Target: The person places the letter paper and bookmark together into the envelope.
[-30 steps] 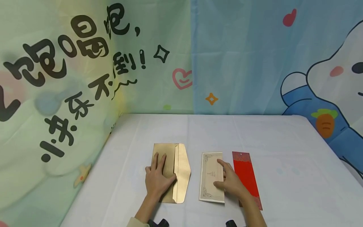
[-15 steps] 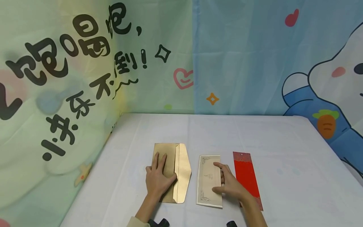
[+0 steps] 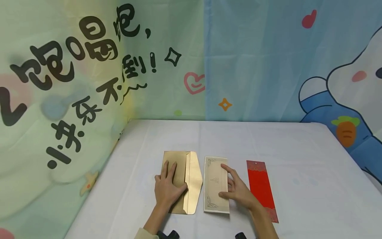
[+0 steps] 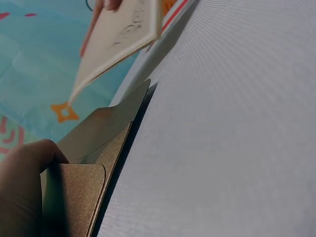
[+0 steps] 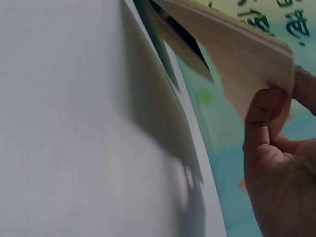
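Gold envelope [image 3: 182, 173] under splayed left hand [image 3: 168, 188], wrist views: right hand [image 5: 281, 173] pinching raised card [image 5: 247, 64]

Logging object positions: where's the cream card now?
Head view: the cream card is in the right hand, just right of the gold envelope and left of the red strip.

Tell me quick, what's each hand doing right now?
Left hand: open, resting on the gold envelope.
Right hand: closed, holding the card.
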The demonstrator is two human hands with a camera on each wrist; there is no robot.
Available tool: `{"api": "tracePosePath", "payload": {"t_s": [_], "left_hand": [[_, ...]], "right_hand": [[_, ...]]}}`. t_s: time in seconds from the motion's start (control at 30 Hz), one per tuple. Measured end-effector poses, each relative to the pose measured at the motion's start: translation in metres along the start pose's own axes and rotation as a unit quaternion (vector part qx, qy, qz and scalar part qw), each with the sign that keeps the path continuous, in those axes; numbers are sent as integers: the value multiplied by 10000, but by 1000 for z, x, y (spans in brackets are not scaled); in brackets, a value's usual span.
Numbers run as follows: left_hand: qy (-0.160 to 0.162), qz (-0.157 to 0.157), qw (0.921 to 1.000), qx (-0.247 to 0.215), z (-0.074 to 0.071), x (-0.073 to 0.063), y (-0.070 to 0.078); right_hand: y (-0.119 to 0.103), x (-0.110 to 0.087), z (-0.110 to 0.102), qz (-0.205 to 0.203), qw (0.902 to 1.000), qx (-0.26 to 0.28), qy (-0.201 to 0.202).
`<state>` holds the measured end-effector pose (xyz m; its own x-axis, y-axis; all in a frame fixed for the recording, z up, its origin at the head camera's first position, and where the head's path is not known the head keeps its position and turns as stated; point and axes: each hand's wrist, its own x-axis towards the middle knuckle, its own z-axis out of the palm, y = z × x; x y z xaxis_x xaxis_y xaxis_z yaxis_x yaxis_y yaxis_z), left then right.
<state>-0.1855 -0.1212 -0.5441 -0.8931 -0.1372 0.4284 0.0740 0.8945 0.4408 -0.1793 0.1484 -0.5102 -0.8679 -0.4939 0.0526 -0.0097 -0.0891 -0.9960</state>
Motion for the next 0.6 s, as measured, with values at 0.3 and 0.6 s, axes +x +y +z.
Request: {"api": "tracePosePath", "payload": {"t_s": [0.3, 0.6], "left_hand": [[-27, 5, 10000, 10, 1, 1, 1], [-106, 7, 9998, 185, 0, 1, 1]], "right_hand": [[10, 25, 27, -124, 9995, -230, -200], [18, 34, 35, -183, 9982, -555, -137]]}}
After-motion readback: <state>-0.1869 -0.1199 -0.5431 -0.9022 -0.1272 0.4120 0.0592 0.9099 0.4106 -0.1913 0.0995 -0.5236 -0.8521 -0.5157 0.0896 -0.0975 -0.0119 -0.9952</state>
